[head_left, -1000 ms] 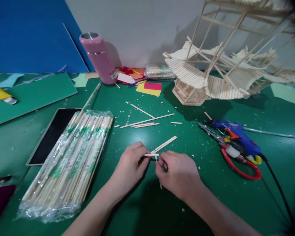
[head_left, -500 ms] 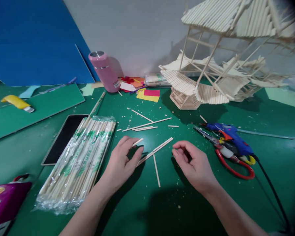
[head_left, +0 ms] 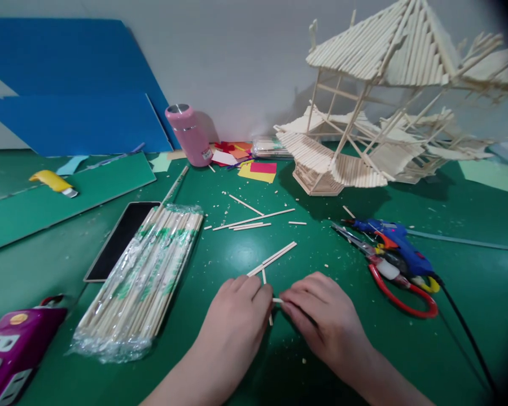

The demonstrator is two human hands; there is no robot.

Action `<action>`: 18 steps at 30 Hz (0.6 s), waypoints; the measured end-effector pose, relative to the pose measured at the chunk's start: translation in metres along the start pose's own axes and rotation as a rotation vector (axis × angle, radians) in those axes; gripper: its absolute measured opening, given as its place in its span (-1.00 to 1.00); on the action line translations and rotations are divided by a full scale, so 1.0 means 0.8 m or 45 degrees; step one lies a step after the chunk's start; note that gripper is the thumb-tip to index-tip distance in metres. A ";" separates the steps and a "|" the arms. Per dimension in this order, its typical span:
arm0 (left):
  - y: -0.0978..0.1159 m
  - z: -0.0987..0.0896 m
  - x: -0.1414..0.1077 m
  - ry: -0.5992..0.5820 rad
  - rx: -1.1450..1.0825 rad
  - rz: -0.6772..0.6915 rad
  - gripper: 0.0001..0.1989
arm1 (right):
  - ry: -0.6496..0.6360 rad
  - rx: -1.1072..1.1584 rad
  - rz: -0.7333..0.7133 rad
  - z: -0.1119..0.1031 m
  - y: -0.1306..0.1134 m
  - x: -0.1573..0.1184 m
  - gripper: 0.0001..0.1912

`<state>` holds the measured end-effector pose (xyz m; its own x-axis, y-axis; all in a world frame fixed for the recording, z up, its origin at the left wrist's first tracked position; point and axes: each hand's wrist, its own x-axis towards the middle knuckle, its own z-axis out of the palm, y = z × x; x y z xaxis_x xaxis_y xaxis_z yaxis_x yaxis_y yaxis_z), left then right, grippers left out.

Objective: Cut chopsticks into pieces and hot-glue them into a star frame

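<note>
A short pale wooden stick spans the small gap between my two hands. My left hand is closed around one end, its fingers mostly hidden behind the back of the hand. At the other end, my right hand pinches the stick between thumb and fingers. Just beyond my hands, a pair of thin sticks lies aslant on the green table. Another stick lies partly behind my left hand. Farther off, several loose sticks are scattered among small chips.
On the left are a plastic-wrapped bundle of sticks, a dark tablet-like panel, a purple socket block and a yellow cutter. Red-handled scissors and a blue glue gun lie right. Behind stand a pink flask and a stick-built pavilion model.
Both hands have come closer together and nearer to me. The stick that my left hand held alone is now between both hands. The camera view has tilted up slightly.
</note>
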<state>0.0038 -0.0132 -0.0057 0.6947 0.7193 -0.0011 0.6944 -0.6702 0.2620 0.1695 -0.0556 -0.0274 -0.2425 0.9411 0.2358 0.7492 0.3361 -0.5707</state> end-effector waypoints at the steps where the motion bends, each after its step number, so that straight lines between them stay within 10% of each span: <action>1: -0.004 -0.001 0.000 0.017 -0.015 -0.024 -0.81 | -0.011 -0.006 0.012 0.000 0.005 -0.002 -0.84; 18: -0.051 0.037 0.018 0.420 -0.264 -0.184 -0.88 | -0.070 -0.143 0.263 0.000 0.044 -0.008 -0.82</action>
<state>-0.0086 0.0191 -0.0451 0.4720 0.8458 0.2485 0.7042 -0.5313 0.4710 0.1970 -0.0496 -0.0489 -0.1081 0.9910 0.0785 0.8493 0.1331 -0.5108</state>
